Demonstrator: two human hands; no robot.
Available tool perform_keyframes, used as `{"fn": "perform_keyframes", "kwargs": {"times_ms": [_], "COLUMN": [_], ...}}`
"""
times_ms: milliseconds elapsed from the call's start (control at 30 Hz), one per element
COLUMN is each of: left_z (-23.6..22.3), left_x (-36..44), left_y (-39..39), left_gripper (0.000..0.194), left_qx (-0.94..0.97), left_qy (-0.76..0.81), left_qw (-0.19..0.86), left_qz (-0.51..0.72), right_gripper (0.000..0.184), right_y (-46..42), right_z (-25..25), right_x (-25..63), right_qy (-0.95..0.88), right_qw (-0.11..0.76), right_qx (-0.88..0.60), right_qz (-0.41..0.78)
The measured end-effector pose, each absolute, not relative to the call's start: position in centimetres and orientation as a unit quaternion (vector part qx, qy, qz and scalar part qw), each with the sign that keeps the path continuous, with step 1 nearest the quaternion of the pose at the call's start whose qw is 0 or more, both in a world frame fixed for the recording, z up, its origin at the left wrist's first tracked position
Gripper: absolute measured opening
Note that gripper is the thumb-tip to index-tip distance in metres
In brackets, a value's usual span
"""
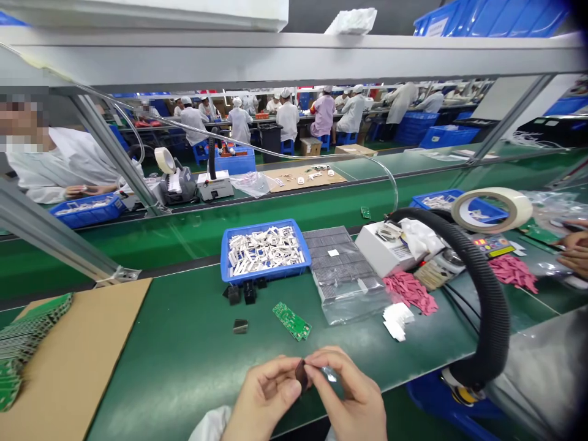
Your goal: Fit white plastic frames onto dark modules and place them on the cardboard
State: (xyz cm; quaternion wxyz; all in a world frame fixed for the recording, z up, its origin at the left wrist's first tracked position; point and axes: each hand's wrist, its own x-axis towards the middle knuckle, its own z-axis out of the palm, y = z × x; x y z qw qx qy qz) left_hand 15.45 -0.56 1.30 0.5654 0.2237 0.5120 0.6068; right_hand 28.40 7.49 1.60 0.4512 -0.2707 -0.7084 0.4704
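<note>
Both hands, left and right, pinch a small dark component just above the front edge of the green bench mat.

Both hands are closed, fingers curled inward, with the component between them; a shiny sliver shows by my right fingers, but from here I cannot tell what it is. A blue plastic tray sits piled with white parts, a few dark pieces stand just in front of it, and one green circuit board lies alone on the mat. More green boards lie stacked on a cardboard sheet to my left, and a clear bag of dark strips sits beside the tray.
</note>
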Motion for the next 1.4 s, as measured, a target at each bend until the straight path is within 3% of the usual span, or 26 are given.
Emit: {"fn": "perform_keyframes", "kwargs": {"times_ms": [367,833,967,1067,1233,1333,1400], "left_z": [1.6,2.4,1.3,0.8,0.8,1.0,1.1], "left_x": [15.3,15.6,15.3,15.2,15.7,16.2,16.4], "left_y": [-0.9,-0.4,0.0,0.1,0.1,0.1,0.2], "left_gripper": [0.026,0.03,0.033,0.037,0.043,0.042,0.041], "left_qx": [0.231,0.232,0.178,0.147,0.166,0.192,0.201], "left_qy": [0.523,0.534,0.573,0.588,0.563,0.552,0.547], "left_qw": [0.563,0.569,0.527,0.519,0.528,0.536,0.543], "left_qz": [0.596,0.58,0.602,0.602,0.614,0.609,0.604], "right_gripper": [0.011,0.007,0.008,0.008,0.008,0.02,0.022], "right_y": [7.3,7.2,8.0,9.7,11.3,11.0,10.5], "right_z": [1.9,0.5,-0.1,-2.1,-6.2,-6.2,-4.8], "right_x": [28.5,28.6,29.4,30.8,32.1,32.1,31.9], "right_qy": [-0.696,-0.669,-0.641,-0.644,-0.79,-0.802,-0.796], "right_qw": [0.459,0.313,0.351,0.376,0.308,0.348,0.357], "right_qx": [-0.269,-0.302,-0.294,-0.349,-0.367,-0.401,-0.4], "right_qz": [0.482,0.603,0.616,0.568,0.382,0.274,0.282]}}
